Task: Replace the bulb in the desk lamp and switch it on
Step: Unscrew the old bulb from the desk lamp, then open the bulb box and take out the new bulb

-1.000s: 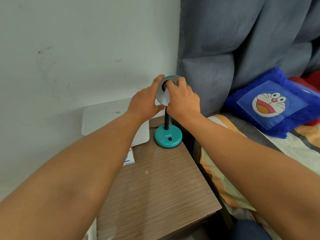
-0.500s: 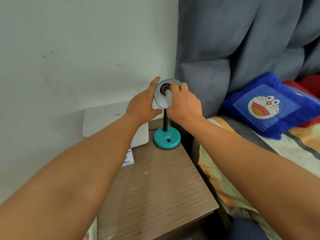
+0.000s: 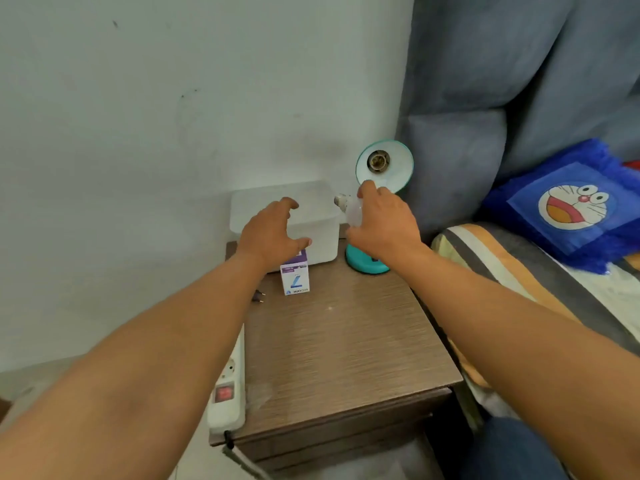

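A teal desk lamp stands at the back right of the wooden bedside table (image 3: 346,348). Its round shade (image 3: 398,164) faces me, and the socket (image 3: 378,161) in its middle has no bulb in it. My right hand (image 3: 382,226) is below the shade, shut on a white bulb (image 3: 351,209) whose metal screw base points left. The hand hides the lamp's stem and part of the teal base (image 3: 360,263). My left hand (image 3: 273,233) hovers open, fingers spread, just above a small white and purple bulb box (image 3: 295,279).
A white lidded box (image 3: 277,202) sits against the wall behind the bulb box. A white power strip (image 3: 227,386) with a red switch hangs along the table's left side, with a black plug (image 3: 259,296) near it. The bed with a blue cartoon pillow (image 3: 571,206) lies right.
The bulb has come out of the socket in my right hand, which dropped below the shade. My left hand let go of the shade and moved down-left over the bulb box.
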